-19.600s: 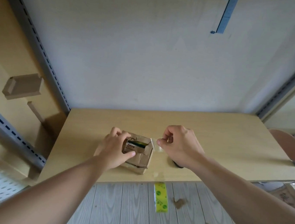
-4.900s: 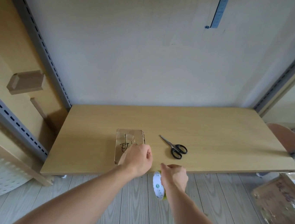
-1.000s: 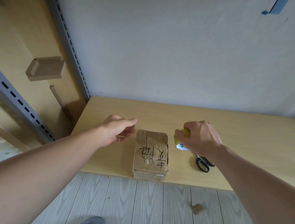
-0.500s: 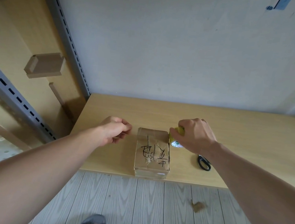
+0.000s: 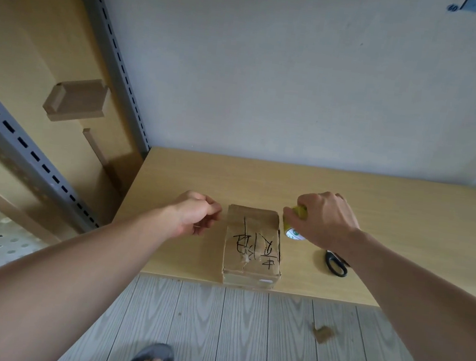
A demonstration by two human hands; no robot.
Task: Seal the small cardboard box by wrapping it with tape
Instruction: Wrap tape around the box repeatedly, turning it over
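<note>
**Small cardboard box** [image 5: 253, 246]: brown and closed, lying flat at the near edge of the table [image 5: 201, 176], its long side pointing away, with black handwriting across its creased top.

**Tape roll** [image 5: 293, 226]: yellow-green with a white label, just beside the box's far right corner, gripped by the right hand [image 5: 325, 220].

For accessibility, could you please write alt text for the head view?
A right hand grips a yellow tape roll beside a small cardboard box on a table; the left hand, loosely curled, is at its other side. Scissors lie nearby.
</note>
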